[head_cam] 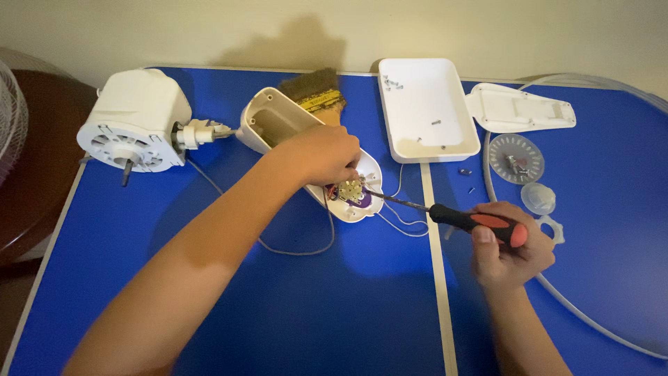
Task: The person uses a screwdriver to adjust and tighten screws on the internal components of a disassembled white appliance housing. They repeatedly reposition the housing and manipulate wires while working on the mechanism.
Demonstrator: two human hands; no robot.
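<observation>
On the blue table, near its middle, a white plastic housing lies open under the left hand, which pinches a small switch (wires trail out), while the right hand grips a red-and-black screwdriver aimed there, beside a white tray.

right hand gripping screwdriver, left hand steadying housing

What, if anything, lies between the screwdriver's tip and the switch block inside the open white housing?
Nothing visible does. The screwdriver, held in the right hand, reaches straight to the switch block. The left hand grips the block from above, beside the tip.
</observation>
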